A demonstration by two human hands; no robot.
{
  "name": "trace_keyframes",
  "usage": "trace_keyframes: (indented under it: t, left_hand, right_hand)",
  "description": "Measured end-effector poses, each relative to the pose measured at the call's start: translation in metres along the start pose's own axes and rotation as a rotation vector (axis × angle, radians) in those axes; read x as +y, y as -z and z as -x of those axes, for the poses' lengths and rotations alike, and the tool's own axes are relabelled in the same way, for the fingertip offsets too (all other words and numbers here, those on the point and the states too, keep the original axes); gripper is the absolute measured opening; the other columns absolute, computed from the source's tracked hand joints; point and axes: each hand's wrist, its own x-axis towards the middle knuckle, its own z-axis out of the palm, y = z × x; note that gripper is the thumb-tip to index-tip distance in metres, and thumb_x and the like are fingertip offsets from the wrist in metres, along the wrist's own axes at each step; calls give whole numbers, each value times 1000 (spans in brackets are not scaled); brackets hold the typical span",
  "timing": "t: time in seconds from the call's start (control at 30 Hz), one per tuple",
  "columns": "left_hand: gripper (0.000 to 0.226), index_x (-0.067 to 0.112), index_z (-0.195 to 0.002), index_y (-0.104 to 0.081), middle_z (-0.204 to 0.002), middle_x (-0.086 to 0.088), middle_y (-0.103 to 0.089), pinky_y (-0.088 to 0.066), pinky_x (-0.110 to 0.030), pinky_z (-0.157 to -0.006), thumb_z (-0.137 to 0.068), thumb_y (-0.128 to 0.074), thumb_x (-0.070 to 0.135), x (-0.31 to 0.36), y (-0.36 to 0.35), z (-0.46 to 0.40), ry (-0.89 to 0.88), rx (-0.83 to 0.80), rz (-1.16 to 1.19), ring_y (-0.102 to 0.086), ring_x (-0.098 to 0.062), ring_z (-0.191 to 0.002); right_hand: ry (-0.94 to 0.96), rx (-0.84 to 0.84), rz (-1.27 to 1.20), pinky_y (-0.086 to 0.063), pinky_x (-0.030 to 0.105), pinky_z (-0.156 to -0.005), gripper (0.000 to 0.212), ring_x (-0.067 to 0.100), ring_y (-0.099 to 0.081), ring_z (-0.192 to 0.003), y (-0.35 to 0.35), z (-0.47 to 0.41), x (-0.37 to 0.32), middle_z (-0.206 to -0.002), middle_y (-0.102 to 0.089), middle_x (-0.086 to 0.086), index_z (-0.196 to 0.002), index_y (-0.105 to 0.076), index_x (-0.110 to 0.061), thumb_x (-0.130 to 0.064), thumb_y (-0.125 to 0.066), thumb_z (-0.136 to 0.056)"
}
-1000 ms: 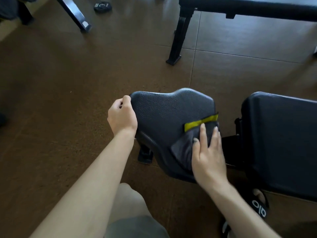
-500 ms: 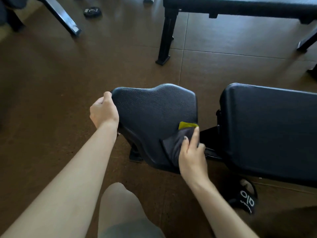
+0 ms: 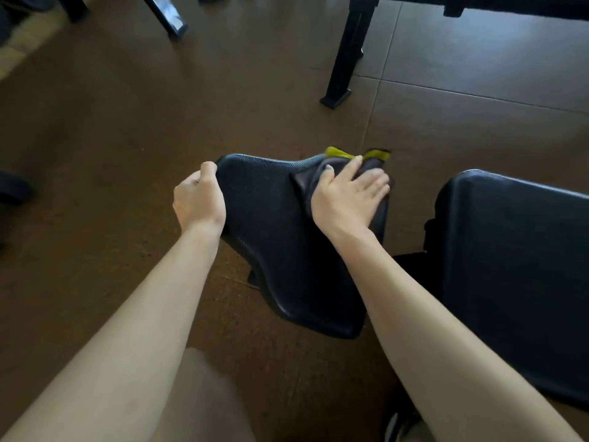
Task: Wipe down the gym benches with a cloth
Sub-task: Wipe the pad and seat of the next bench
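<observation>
A black padded bench seat stands in front of me, with the bench's larger back pad to its right. My left hand grips the seat's far left corner, fingers curled round the edge. My right hand lies flat with spread fingers on a dark grey cloth with a yellow edge. It presses the cloth onto the seat's far right corner. Most of the cloth is hidden under the hand.
The brown floor surrounds the bench. Another black bench stands at the back right on a leg. A metal frame leg slants in at the top left. My knee and a shoe show at the bottom.
My right hand has slid the cloth from the seat's near right side up to its far right corner and flattened out. My left hand still holds the left corner.
</observation>
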Motion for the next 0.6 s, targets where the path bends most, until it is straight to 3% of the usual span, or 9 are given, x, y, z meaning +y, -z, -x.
trace_keyframes:
  t: [0.07, 0.13, 0.2, 0.27, 0.4, 0.47, 0.53, 0.6]
  left_hand:
    - [39, 16, -81, -64, -84, 4, -63, -44, -36, -78, -100, -44, 43, 3, 4, 0, 45, -41, -8, -57, -15, -84]
    - [41, 22, -100, -73, -102, 3, -72, -49, -33, -92, -102, -39, 47, 5, 13, -4, 144, -198, 77, -66, -17, -102]
    - [54, 24, -117, -73, -117, -3, -76, -51, -34, -101, -107, -26, 48, 7, 23, -7, 215, -358, 178, -69, -19, -115]
    - [62, 23, -124, -71, -117, -3, -77, -52, -35, -98, -108, -18, 51, 14, 34, -9, 276, -421, 203, -69, -18, -117]
    - [74, 16, -141, -60, -132, -12, -70, -48, -44, -106, -104, -16, 63, 21, 58, -12, 458, -514, 374, -65, -26, -126]
    - [73, 15, -155, -44, -152, -10, -54, -32, -46, -121, -105, -17, 60, 15, 74, -6, 507, -381, 435, -46, -25, -145]
    - [71, 18, -160, -35, -162, -4, -42, -12, -48, -128, -105, -18, 60, 7, 91, 18, 506, -286, 274, -29, -19, -154]
    - [69, 19, -161, -34, -163, -1, -41, -8, -46, -127, -107, -17, 58, 6, 108, 50, 537, -289, 121, -26, -16, -154]
  right_hand:
    - [318, -22, 27, 0, 53, -126, 67, 43, -9, -154, -3, 7, -35, -165, -14, 30, -161, -16, -3, -45, -19, -109]
    - [616, -20, 10, -15, 50, -125, 62, 35, -33, -146, -7, 21, -65, -157, -40, 19, -154, -37, -6, -44, -18, -108]
    - [751, 47, 13, -32, 47, -115, 56, 33, -53, -124, -10, 31, -81, -136, -60, 14, -138, -55, -9, -42, -23, -107]
    - [857, 81, 54, -39, 47, -104, 53, 34, -57, -108, -11, 33, -87, -121, -64, 14, -126, -60, -10, -43, -25, -105]
    - [1194, 18, 206, -32, 55, -113, 48, 37, -54, -112, -7, 41, -103, -120, -63, 13, -116, -69, -15, -46, -35, -103]
    - [1360, -41, 325, -28, 57, -118, 43, 37, -54, -119, -4, 45, -108, -125, -65, 11, -120, -71, -17, -46, -46, -100]
    - [1512, -97, 459, -23, 57, -122, 38, 36, -51, -128, 1, 51, -105, -134, -62, 8, -126, -69, -20, -41, -53, -99]
    - [1627, -153, 635, -17, 55, -124, 35, 35, -42, -138, 7, 59, -101, -140, -57, 5, -132, -66, -22, -33, -53, -101]
